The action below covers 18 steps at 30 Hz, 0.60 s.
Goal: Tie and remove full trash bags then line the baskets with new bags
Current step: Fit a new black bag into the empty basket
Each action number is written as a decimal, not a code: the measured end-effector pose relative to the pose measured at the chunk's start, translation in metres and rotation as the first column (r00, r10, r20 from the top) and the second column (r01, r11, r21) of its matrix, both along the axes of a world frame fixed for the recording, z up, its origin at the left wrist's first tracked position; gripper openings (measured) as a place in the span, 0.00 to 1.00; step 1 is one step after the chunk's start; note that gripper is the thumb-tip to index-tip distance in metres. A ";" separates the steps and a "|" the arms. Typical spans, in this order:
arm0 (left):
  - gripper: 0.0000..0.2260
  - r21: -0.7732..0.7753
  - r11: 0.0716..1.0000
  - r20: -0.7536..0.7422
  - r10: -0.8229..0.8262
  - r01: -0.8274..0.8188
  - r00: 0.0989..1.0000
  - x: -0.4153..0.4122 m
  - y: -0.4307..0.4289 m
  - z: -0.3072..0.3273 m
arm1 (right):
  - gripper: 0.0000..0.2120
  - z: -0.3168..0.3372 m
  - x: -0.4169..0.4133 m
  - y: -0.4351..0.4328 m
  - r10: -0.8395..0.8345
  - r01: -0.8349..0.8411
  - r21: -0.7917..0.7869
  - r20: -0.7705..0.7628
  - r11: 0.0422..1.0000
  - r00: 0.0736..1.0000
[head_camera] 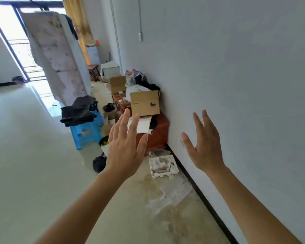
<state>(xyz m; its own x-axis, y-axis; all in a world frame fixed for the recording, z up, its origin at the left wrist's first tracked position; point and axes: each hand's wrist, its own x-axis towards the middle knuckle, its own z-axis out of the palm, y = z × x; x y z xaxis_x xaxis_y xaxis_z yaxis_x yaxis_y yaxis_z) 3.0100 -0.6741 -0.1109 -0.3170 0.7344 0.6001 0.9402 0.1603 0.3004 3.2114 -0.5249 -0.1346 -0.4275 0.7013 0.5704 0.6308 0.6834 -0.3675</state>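
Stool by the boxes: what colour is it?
The stool is light blue, shown best in the head view; dark clothes lie on top.

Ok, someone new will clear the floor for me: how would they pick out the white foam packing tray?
Follow the long white wall on the right down to its dark baseboard. On the floor beside it, just nearer than the brown wooden cabinet, lies the foam tray. It alone is thick white foam moulded into recesses, unlike the flat clear plastic sheet nearer still.
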 end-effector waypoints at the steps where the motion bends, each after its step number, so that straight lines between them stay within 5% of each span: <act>1: 0.26 -0.010 0.999 0.000 0.034 -0.034 0.999 -0.023 0.006 -0.005 | 0.34 -0.006 -0.028 0.012 0.023 -0.023 -0.014 0.004 1.000 1.000; 11: 0.28 -0.158 0.938 -0.048 0.306 -0.310 0.951 -0.278 0.086 -0.002 | 0.33 -0.024 -0.341 0.159 0.288 -0.284 -0.084 0.037 0.955 0.957; 18: 0.27 -0.112 0.831 0.000 0.549 -0.546 0.836 -0.458 0.071 -0.008 | 0.32 -0.008 -0.598 0.168 0.550 -0.545 -0.101 0.037 0.833 0.834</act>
<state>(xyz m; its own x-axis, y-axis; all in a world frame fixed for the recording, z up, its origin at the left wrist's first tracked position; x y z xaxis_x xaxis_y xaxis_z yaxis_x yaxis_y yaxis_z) 2.5516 -0.6027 -0.1186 -0.7026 0.4920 0.5141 0.6799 0.6774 0.2810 2.6138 -0.3569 -0.1425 -0.7878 0.3852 0.4807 0.1855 0.8925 -0.4111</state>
